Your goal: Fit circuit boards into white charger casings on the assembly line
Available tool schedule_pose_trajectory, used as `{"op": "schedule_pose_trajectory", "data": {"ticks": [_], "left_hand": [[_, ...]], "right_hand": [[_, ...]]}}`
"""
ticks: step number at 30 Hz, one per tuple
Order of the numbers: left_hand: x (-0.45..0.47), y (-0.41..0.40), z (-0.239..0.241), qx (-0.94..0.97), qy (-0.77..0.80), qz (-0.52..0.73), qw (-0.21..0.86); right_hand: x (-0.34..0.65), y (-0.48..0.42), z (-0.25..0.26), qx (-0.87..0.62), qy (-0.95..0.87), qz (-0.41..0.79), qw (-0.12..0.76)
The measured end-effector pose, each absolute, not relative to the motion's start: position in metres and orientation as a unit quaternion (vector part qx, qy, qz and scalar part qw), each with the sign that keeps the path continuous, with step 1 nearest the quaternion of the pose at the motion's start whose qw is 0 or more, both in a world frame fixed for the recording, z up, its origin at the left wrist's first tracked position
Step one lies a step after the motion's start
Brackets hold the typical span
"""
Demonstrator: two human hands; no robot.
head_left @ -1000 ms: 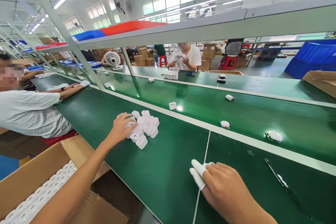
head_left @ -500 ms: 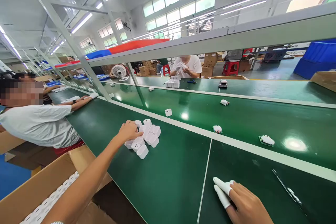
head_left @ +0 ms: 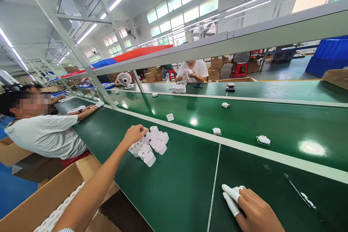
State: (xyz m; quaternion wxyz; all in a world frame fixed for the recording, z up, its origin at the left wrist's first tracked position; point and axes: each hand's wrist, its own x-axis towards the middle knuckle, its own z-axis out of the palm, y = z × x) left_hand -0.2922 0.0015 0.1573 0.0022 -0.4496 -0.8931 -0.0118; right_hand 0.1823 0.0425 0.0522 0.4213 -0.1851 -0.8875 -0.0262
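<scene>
My left hand is over the far left side of a cluster of white plastic housings, its fingers curled together. A bit of white shows by the fingertips; whether it is gripped or lies behind them I cannot tell. The housings are small, rounded, open-ended cups, some with a slot in the end face. My right hand rests on the dark green bench, thumb and fingers stretched out and wearing white finger cots. Nothing shows between them. A thin black tool like tweezers lies to its right.
Several white-topped circuit boards and a white housing lie on the green conveyor beyond a pale rail. A cardboard box of white parts stands lower left. Co-workers sit left and opposite. A shelf beam crosses above.
My left hand has shifted slightly up and its fingers have curled in over the housings. The boards on the conveyor have moved left. My right hand stays still; the view has turned slightly.
</scene>
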Motion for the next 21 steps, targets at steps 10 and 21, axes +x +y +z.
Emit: {"op": "schedule_pose_trajectory", "data": {"ticks": [10, 21], "left_hand": [[-0.287, 0.012, 0.142, -0.405, -0.913, -0.040, -0.038], [-0.283, 0.010, 0.146, -0.439, -0.894, -0.077, -0.051]], "right_hand": [[0.181, 0.046, 0.036, -0.188, -0.880, -0.017, 0.435], [0.184, 0.049, 0.026, -0.190, -0.877, -0.013, 0.440]]}}
